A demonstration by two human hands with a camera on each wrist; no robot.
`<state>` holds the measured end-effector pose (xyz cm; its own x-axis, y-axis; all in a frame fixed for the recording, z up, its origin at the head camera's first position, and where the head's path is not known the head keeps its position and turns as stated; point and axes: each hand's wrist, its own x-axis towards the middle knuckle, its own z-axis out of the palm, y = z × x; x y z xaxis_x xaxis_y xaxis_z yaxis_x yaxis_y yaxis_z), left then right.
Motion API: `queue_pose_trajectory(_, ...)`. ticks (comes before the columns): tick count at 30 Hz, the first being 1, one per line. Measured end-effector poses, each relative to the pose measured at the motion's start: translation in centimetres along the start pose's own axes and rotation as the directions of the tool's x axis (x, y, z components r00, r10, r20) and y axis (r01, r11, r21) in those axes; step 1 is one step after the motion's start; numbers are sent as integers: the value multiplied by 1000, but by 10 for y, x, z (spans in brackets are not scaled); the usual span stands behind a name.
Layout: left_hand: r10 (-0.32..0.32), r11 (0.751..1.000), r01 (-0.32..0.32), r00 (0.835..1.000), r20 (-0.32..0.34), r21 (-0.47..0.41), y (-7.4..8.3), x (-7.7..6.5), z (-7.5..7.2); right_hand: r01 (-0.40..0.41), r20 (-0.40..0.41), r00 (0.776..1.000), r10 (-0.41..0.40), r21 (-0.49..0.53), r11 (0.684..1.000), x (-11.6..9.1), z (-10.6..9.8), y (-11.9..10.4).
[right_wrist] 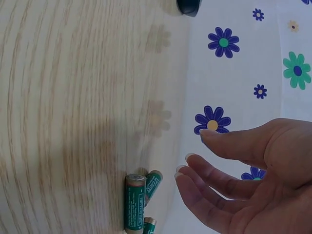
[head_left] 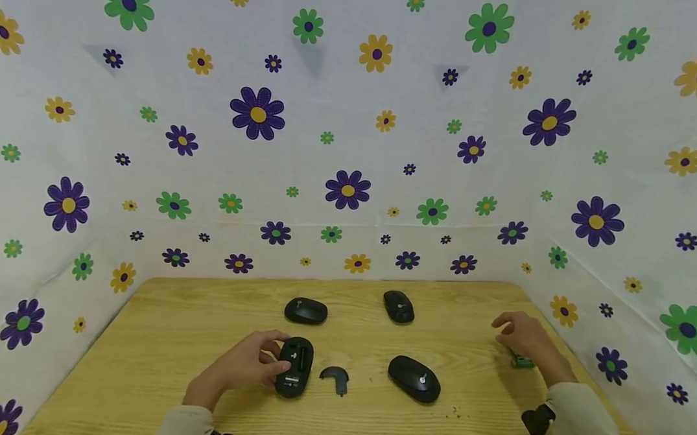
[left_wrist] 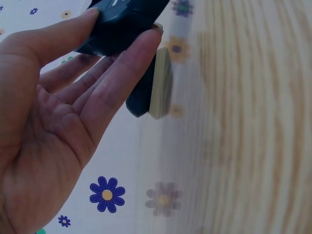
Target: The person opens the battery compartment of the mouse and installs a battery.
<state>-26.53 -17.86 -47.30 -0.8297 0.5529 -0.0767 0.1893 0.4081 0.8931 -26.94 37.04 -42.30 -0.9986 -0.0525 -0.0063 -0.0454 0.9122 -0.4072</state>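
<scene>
My left hand [head_left: 251, 360] grips a black computer mouse [head_left: 294, 368] by its sides, thumb over the underside. The underside faces up, with its battery compartment uncovered. In the left wrist view, thumb and fingers hold the mouse [left_wrist: 127, 30] from both sides. A curved black battery cover [head_left: 335, 374] with a tab lies just right of this mouse. My right hand [head_left: 523, 334] is over the right part of the table, fingers loosely bent with nothing between them. Several green batteries [right_wrist: 135, 204] lie close by it, partly hidden under the hand in the head view.
Two black mice [head_left: 306, 311] [head_left: 399, 306] rest at the back of the wooden table [head_left: 212, 308]. Another black mouse [head_left: 414, 379] lies right of the cover. Small dark crumbs dot the front. Flower-printed white cloth [head_left: 345, 146] walls in the back and sides.
</scene>
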Motion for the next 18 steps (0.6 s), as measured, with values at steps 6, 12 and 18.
queue_pose_trajectory(6, -3, 1000, 3, 1000, -14, 7, -2, -1, -2, 0, -10, 1000, 0, 3, 1000, 2, 2, 1)
queue_pose_trajectory(12, 4, 1000, -4, 1000, -11, 2, -3, -2, -2, 2, -15, 1000, -2, 14, 1000, 4, 3, 4)
queue_pose_trajectory(18, 1, 1000, -1, 1000, -17, -2, -4, -1, -1, 4, 0, 1000, -4, 14, 1000, 7, 4, 10)
